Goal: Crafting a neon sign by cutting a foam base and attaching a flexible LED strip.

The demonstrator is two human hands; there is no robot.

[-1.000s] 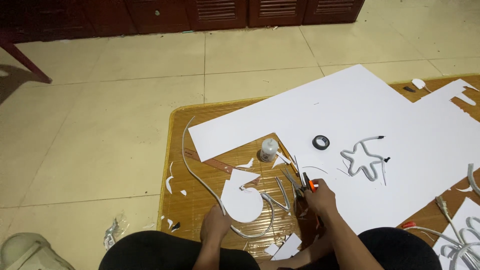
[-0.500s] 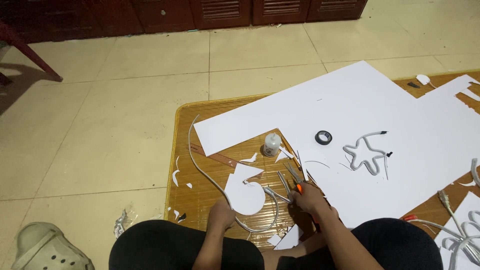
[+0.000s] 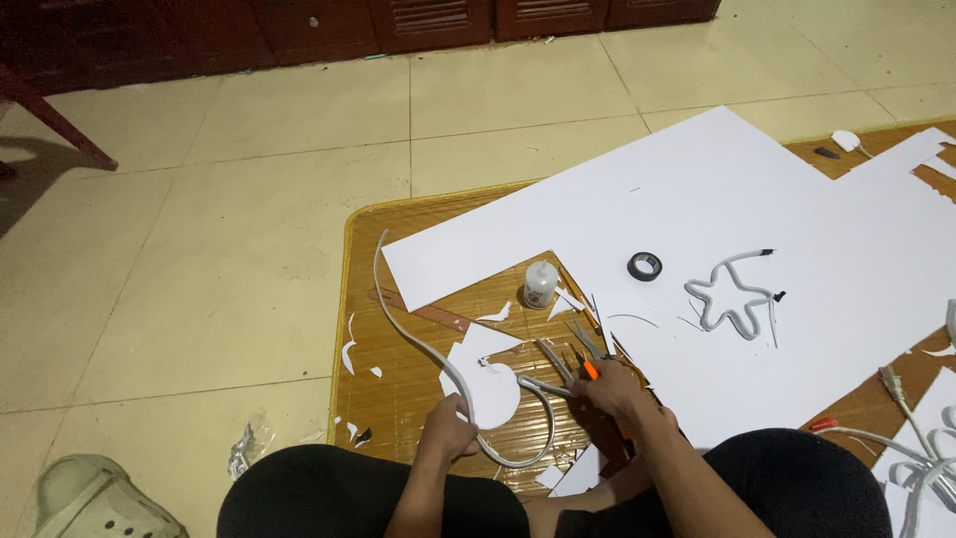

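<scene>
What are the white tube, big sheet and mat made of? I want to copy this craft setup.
Tube: looks like soft silicone or rubbery plastic, matte white; it bends in smooth curves. Sheet: seems foam board or stiff card, matte white; it lies flat with clean-cut edges. Mat: probably woven bamboo, glossy brown; fine slat lines show.

Head view, looking down. Left hand grips a white flexible strip curving over a bamboo mat; right hand holds pliers at the strip's end. Nearby (on white board): star-shaped strip, tape roll, glue bottle.
</scene>
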